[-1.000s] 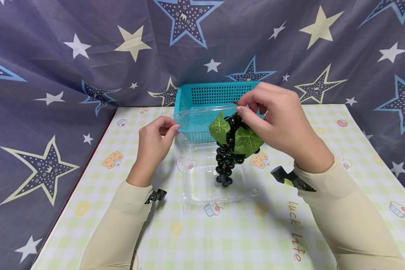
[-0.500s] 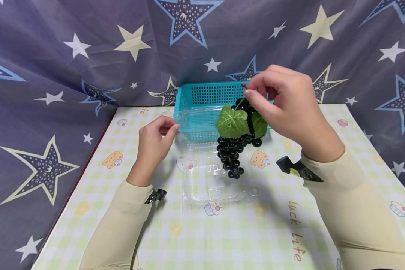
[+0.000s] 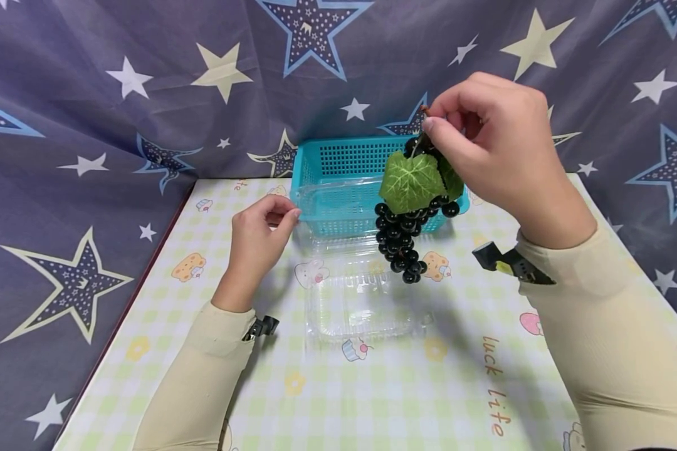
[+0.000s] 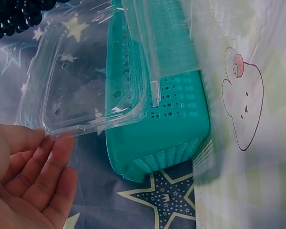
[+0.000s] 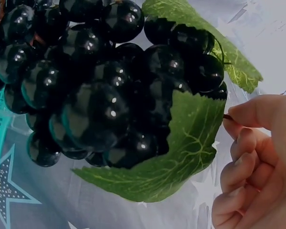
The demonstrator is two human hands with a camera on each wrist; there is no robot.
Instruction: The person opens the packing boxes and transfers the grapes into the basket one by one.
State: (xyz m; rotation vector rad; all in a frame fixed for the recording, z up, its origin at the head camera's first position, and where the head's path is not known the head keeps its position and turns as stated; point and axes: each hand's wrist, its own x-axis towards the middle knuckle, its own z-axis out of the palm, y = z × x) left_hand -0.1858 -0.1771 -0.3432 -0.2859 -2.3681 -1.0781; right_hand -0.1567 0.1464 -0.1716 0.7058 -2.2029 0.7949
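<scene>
A bunch of black grapes (image 3: 397,235) with green leaves (image 3: 412,181) hangs from my right hand (image 3: 493,141), which pinches its stem between thumb and fingers. In the right wrist view the dark round grapes (image 5: 95,105) fill the middle, beside my thumb and fingers (image 5: 262,157). My left hand (image 3: 262,244) pinches the left corner of the raised lid of a clear plastic clamshell box (image 3: 367,307). The left wrist view shows that lid (image 4: 81,129) tilted up, with my fingertips at its edge. The box's base lies on the table below the grapes.
A turquoise perforated basket (image 3: 338,150) stands behind the clamshell box, partly seen through the lid. The table has a green checked cloth (image 3: 372,401) with printed cartoons. A dark star-patterned curtain (image 3: 163,75) rises behind it.
My right hand has lifted the grapes up and to the right, away from over the clamshell base. The left hand has stayed at the lid.
</scene>
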